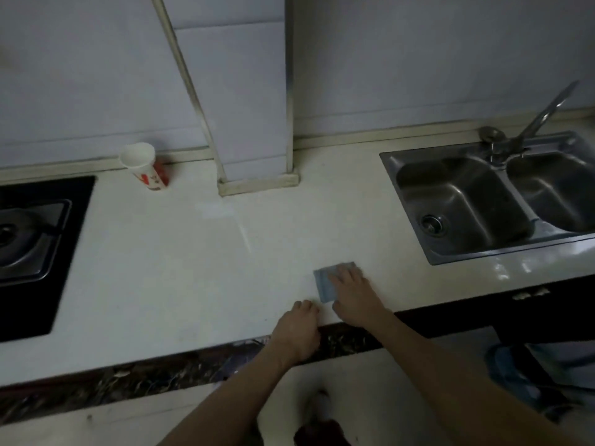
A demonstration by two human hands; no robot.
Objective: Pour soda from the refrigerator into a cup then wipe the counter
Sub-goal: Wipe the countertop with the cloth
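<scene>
While the right hand presses flat on the cloth, the cup stands by the wall, contents hidden

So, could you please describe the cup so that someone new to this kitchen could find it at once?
Start at the black stove on the counter's left end. Just past its back right corner, against the wall, stands the paper cup. It is white with red print, the only upright thing on the pale counter.

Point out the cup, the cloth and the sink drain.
cup [146, 170], head view, on its printed side wall.
cloth [323, 284], head view, on its uncovered left part.
sink drain [431, 223], head view, on the strainer.
</scene>
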